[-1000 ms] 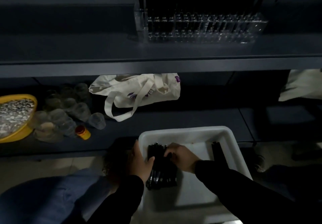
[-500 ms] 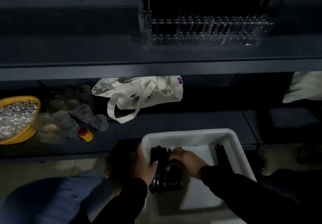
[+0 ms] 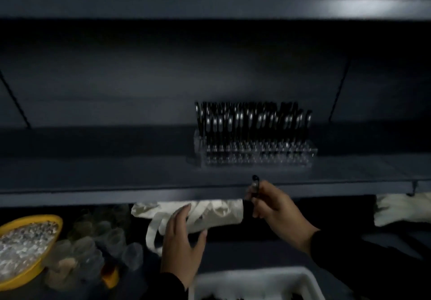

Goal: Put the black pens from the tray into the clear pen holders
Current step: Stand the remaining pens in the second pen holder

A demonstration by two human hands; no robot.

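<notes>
My right hand [image 3: 276, 208] is raised in front of the shelf edge and grips a black pen [image 3: 254, 186] upright, its top just below the clear pen holder [image 3: 256, 157]. The holder stands on the dark shelf and carries several black pens with silver clips in its back rows; its front rows look bare. My left hand [image 3: 182, 241] hovers with straight fingers above the white tray [image 3: 254, 281], holding nothing. Only the tray's far rim shows at the bottom edge, with dark pens barely visible inside.
A cream tote bag [image 3: 210, 213] lies on the lower shelf behind my hands. At the left sit a yellow bowl [image 3: 25, 243] of pale bits, several clear cups [image 3: 93, 248] and a small orange-capped bottle [image 3: 110, 276]. More cream cloth [image 3: 401, 208] lies at the right.
Both hands have left the pile of pens in the tray. My right hand rose with one pen toward the holder, my left hand lifted free, and the view tilted upward.
</notes>
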